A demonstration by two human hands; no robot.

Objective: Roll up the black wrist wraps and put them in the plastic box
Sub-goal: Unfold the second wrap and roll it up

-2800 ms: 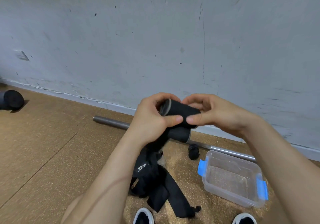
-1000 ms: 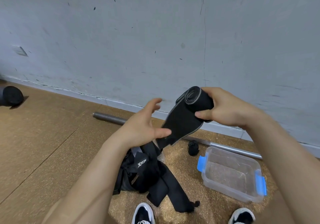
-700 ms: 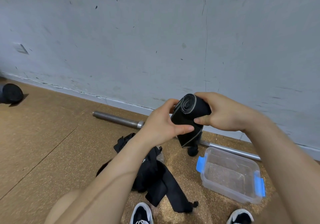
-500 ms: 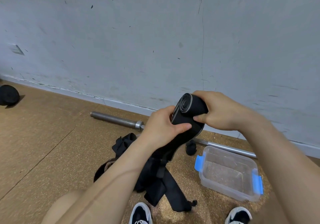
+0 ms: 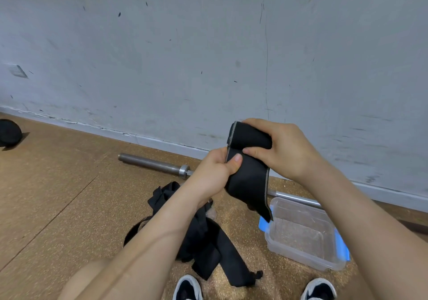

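Observation:
I hold a black wrist wrap [image 5: 249,174] in the air in front of the wall, partly rolled. My right hand [image 5: 281,150] grips the rolled part at the top. My left hand [image 5: 216,172] pinches the loose strip just below the roll, thumb on its front. The free tail hangs down to a point above the near left corner of the clear plastic box [image 5: 324,257] with blue clips, which stands open on the floor. A heap of other black wraps [image 5: 203,241] lies on the floor under my left forearm.
A steel barbell [image 5: 152,164] lies along the foot of the grey wall. A black round weight [image 5: 9,133] sits at the far left. My two shoes [image 5: 187,288] show at the bottom edge. The floor is brown cork.
The roll has turned in my right hand, so its spiral end no longer faces me. My left hand has closed on the strip below it, and the hanging tail now reaches over the box corner.

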